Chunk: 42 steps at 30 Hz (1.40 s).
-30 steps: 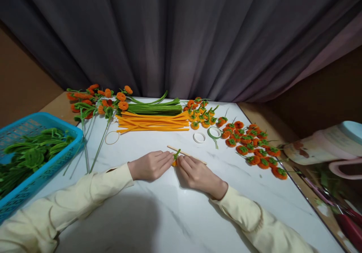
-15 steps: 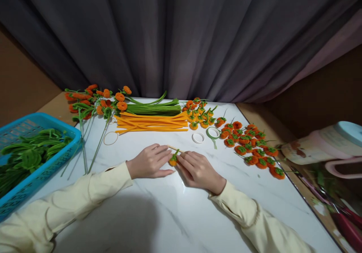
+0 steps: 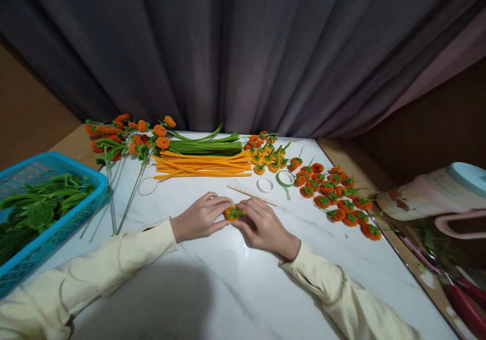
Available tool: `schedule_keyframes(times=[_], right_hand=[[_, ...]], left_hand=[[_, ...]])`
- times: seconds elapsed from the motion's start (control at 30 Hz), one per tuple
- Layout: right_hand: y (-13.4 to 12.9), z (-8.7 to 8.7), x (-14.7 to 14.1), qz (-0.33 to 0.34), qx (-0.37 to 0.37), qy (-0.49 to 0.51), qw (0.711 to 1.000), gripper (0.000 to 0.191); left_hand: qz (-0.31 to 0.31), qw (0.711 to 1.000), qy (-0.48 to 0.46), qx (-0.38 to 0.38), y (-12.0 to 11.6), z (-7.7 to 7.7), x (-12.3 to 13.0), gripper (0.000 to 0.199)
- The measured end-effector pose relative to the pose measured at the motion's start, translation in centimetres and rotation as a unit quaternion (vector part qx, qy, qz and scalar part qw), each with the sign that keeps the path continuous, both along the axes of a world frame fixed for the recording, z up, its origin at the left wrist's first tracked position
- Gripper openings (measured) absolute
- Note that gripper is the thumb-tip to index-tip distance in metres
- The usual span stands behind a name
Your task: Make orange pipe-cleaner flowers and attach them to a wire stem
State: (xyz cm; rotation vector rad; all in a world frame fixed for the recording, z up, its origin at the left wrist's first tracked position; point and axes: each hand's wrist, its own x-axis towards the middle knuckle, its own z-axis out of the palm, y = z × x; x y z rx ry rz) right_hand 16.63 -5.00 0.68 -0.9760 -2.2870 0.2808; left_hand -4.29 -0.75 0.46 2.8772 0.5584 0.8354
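A small yellow-orange flower (image 3: 233, 213) with green on its right side is pinched between both hands near the middle of the white table. My left hand (image 3: 202, 216) grips its left edge, thumb below and fingers above. On the other side, my right hand (image 3: 265, 227) holds it by the green part, which the fingertips partly cover. A thin wooden stick (image 3: 252, 195) lies on the table just beyond the fingers. Farther back are a white tape roll (image 3: 265, 185) and a green tape roll (image 3: 285, 178).
Yellow strips (image 3: 203, 165) and green stems (image 3: 207, 148) lie at the back. Orange flowers (image 3: 322, 201) spread along the right, near a tumbler (image 3: 421, 190) and pliers (image 3: 465, 304). A blue basket (image 3: 100, 183) and stemmed flowers (image 3: 162, 143) stand left.
The wooden stick has left my right fingers and now lies on the table. The flower has turned, its green part now pointing right, and my left fingers have closed on its edge.
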Motion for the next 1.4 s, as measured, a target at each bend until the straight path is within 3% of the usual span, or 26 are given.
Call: schedule_keyframes(times=[0.13, 0.3, 0.43, 0.5, 0.57, 0.63, 0.7, 0.87, 1.13, 1.23, 1.4], right_hand=[[0.1, -0.2, 0.1, 0.003, -0.011, 0.004, 1.0, 0.031], [0.2, -0.3, 0.2, 0.003, -0.01, 0.001, 1.0, 0.021], [0.2, -0.2, 0.1, -0.006, -0.003, 0.017, 1.0, 0.025], [0.1, -0.1, 0.2, -0.022, 0.0, 0.047, 0.999, 0.033], [0.0, -0.1, 0.2, -0.038, 0.015, 0.068, 0.997, 0.044], [0.0, 0.0, 0.2, -0.035, 0.044, 0.065, 0.996, 0.049], [0.0, 0.0, 0.2, -0.015, 0.07, 0.041, 0.997, 0.045], [-0.1, 0.0, 0.1, 0.013, 0.058, 0.038, 0.998, 0.043], [-0.3, 0.1, -0.3, -0.018, -0.009, 0.154, 0.988, 0.032], [-0.4, 0.3, -0.6, -0.025, -0.044, 0.19, 0.981, 0.026], [-0.5, 0.5, -0.7, -0.015, -0.081, 0.212, 0.974, 0.023]], left_hand=[[-0.018, 1.0, -0.025, -0.009, 0.0, 0.2, 0.1, 0.031], [-0.045, 0.998, -0.041, -0.009, 0.0, 0.0, 0.1, 0.031], [-0.016, 0.991, -0.08, -0.103, 0.0, -0.1, 0.1, 0.031], [0.048, 0.966, -0.121, -0.225, -0.2, 0.2, 0.3, 0.029], [0.099, 0.911, -0.152, -0.372, -0.4, 0.7, 0.5, 0.028], [0.109, 0.853, -0.16, -0.484, -0.8, 1.3, 0.8, 0.029], [0.1, 0.822, -0.159, -0.538, -1.1, 1.6, 1.1, 0.034], [0.088, 0.788, -0.176, -0.584, -1.1, 1.6, 1.3, 0.044], [0.056, 0.819, -0.202, -0.534, -1.3, 1.4, 0.9, 0.024], [0.048, 0.839, -0.221, -0.494, -1.4, 1.2, 1.0, 0.028], [0.021, 0.878, -0.216, -0.426, -1.1, 1.0, 0.9, 0.017]])
